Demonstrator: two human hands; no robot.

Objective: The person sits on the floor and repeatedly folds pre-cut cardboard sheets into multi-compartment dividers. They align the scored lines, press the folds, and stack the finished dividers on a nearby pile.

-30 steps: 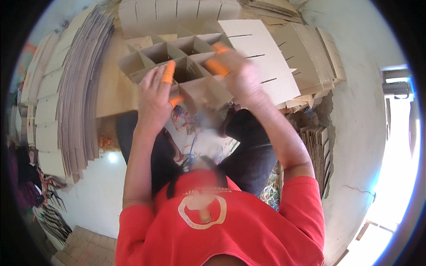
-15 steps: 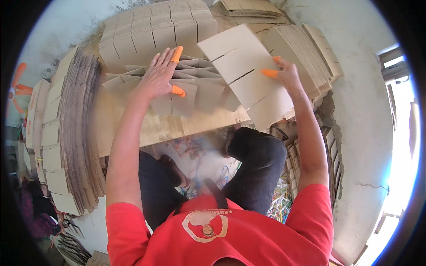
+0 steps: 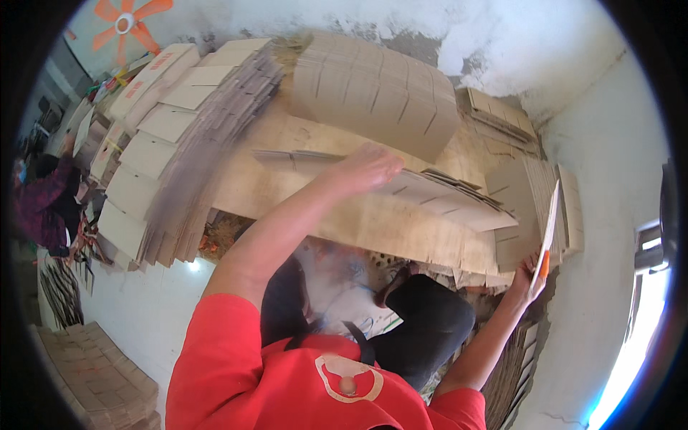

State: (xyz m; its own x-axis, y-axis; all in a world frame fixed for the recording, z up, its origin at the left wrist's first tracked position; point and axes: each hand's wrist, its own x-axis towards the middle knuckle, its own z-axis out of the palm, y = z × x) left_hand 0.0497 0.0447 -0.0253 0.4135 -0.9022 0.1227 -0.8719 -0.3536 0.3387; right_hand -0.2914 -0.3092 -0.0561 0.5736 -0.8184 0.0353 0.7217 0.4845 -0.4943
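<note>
Cardboard sheet (image 3: 549, 228), nearly edge-on, is clamped in the right hand (image 3: 529, 277) off the near right corner of the table (image 3: 351, 221); lengthwise along the table lies a divider (image 3: 448, 199), the left hand (image 3: 367, 169) nearer, bent over its middle, grip too hidden to tell; a stack (image 3: 383, 86) stands at the table's far side.

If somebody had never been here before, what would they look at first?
Probably the bright red shirt at the bottom, since so much around it is brown or pale. Next might come the orange fan at the upper left, and the card that the right hand holds nearly edge-on at the right. Big cardboard stacks also stand out, on the left and at the table's far side.
</note>
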